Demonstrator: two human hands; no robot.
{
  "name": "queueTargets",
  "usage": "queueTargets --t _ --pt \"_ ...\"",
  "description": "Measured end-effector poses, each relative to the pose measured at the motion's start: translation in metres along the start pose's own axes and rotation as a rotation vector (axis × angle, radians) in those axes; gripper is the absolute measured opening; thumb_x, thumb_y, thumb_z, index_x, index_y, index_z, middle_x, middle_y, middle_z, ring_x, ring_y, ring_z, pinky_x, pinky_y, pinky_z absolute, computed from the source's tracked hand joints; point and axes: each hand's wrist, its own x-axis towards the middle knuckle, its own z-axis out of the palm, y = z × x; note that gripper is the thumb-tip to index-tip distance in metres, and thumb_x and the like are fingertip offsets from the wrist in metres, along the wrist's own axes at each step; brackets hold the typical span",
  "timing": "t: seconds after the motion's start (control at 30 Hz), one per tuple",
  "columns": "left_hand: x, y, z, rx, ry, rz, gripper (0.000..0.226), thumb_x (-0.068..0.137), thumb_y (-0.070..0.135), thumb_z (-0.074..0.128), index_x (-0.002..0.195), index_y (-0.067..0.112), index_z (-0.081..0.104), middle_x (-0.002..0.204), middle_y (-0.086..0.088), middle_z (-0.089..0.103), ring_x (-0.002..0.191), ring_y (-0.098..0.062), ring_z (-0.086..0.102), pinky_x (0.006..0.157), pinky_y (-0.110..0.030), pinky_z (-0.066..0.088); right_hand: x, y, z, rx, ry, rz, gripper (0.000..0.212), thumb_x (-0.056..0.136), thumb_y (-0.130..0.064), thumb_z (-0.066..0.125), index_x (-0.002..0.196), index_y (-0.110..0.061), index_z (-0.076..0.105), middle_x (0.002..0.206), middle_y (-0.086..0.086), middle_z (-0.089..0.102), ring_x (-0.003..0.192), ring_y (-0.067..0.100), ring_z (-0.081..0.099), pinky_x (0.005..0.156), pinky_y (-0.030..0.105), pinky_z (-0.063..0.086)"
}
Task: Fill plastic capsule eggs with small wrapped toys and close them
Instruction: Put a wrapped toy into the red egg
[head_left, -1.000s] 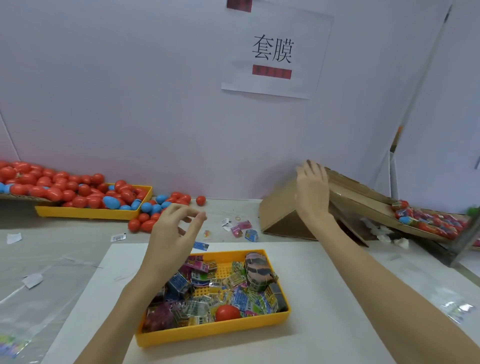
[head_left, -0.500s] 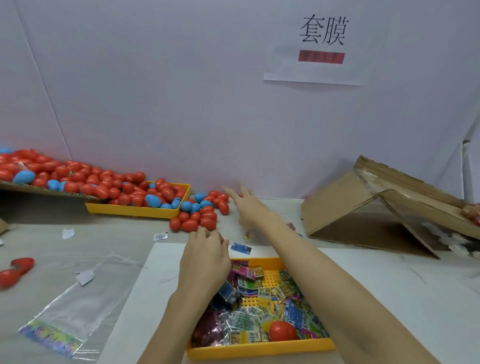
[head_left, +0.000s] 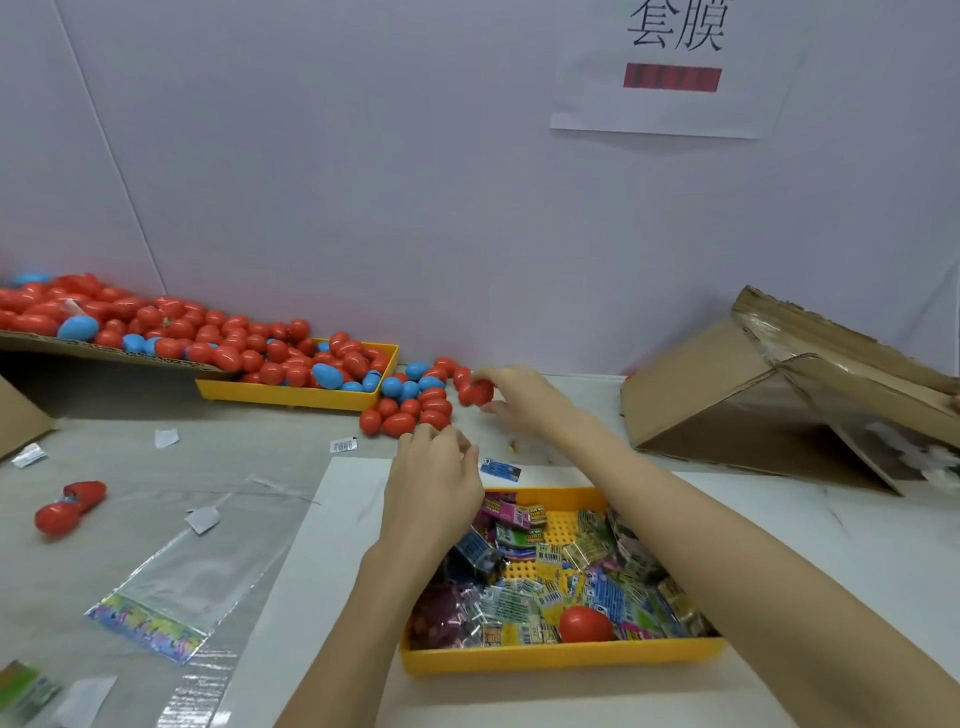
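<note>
My right hand (head_left: 524, 400) reaches far forward and grips a red capsule egg (head_left: 474, 393) at the right edge of a loose pile of red and blue eggs (head_left: 410, 405) on the table. My left hand (head_left: 431, 480) hovers over the far left corner of a yellow tray (head_left: 561, 660). Its fingers are loosely curled and nothing shows in them. The tray holds several small wrapped toys (head_left: 524, 597) and one red egg (head_left: 584, 623).
A second yellow tray (head_left: 291, 397) and a cardboard ramp (head_left: 78, 348) at the back left are heaped with eggs. A tilted cardboard chute (head_left: 769, 395) stands at the right. Clear film bags (head_left: 202, 561), paper scraps and a red open egg (head_left: 70, 504) lie at the left.
My right hand swung left from the cardboard chute to the egg pile and took hold of a red egg. My view turned left. My left hand stayed over the toy tray.
</note>
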Motion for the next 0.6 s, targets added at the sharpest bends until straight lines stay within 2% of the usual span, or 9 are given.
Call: queueTargets --t 0.1,0.17,0.23,0.3,0.43,0.5,0.6 --pt "0.001 0.006 -0.003 -0.21 0.066 0.058 0.021 0.105 0.023 0.055 0.118 0.012 0.067 0.117 -0.002 0.065 0.111 -0.02 0.058 0.094 -0.036 0.049 -0.044 -0.007 -0.02 0.205 0.105 -0.032 0.044 0.095 -0.015 0.073 0.137 -0.011 0.061 0.124 0.008 0.072 0.113 0.019 0.067 0.099 0.032 0.054" --pt "-0.001 0.016 -0.007 -0.443 0.053 0.067 0.021 0.104 0.03 0.06 0.117 0.015 0.066 0.106 0.006 0.07 0.099 -0.007 0.065 0.083 -0.023 0.054 -0.082 -0.013 -0.028 0.309 0.155 -0.046 0.047 0.097 -0.016 0.072 0.141 -0.013 0.055 0.124 0.003 0.071 0.115 0.011 0.066 0.097 0.025 0.055" --pt "-0.004 0.026 -0.007 -0.62 -0.066 0.075 0.022 0.099 0.039 0.067 0.112 0.022 0.066 0.095 0.009 0.074 0.087 -0.001 0.07 0.073 -0.017 0.056 -0.121 -0.019 -0.031 0.363 0.2 -0.066 0.044 0.1 -0.016 0.067 0.14 -0.017 0.051 0.126 -0.005 0.067 0.117 0.002 0.062 0.096 0.018 0.053" --pt "-0.008 0.034 -0.005 -0.717 -0.191 0.07 0.024 0.093 0.037 0.075 0.11 0.021 0.067 0.088 0.003 0.078 0.077 -0.008 0.075 0.069 -0.022 0.06 -0.154 -0.024 -0.031 0.373 0.252 -0.059 0.043 0.101 -0.014 0.064 0.142 -0.022 0.05 0.127 -0.012 0.063 0.119 -0.002 0.059 0.098 0.014 0.049" --pt "-0.013 0.045 -0.003 -0.729 -0.338 0.056 0.023 0.094 0.038 0.074 0.103 0.016 0.073 0.082 -0.001 0.079 0.069 -0.016 0.075 0.067 -0.026 0.06 -0.187 -0.029 -0.026 0.399 0.326 0.054 0.055 0.096 -0.024 0.074 0.146 -0.024 0.052 0.131 -0.013 0.062 0.117 0.0 0.059 0.097 0.016 0.05" --pt "-0.015 0.047 -0.003 -0.718 -0.398 0.071 0.023 0.096 0.037 0.071 0.103 0.015 0.073 0.081 -0.001 0.079 0.069 -0.014 0.075 0.067 -0.023 0.06 -0.191 -0.029 -0.025 0.363 0.38 0.087 0.047 0.093 -0.024 0.076 0.137 -0.022 0.06 0.121 -0.011 0.068 0.108 0.001 0.061 0.091 0.02 0.053" --pt "-0.017 0.049 -0.006 -0.712 -0.392 0.067 0.021 0.094 0.036 0.074 0.105 0.018 0.073 0.087 0.004 0.079 0.072 -0.006 0.074 0.066 -0.015 0.055 -0.192 -0.03 -0.024 0.35 0.393 0.059 0.035 0.093 -0.019 0.076 0.127 -0.02 0.066 0.111 -0.005 0.073 0.1 0.007 0.063 0.082 0.024 0.054"
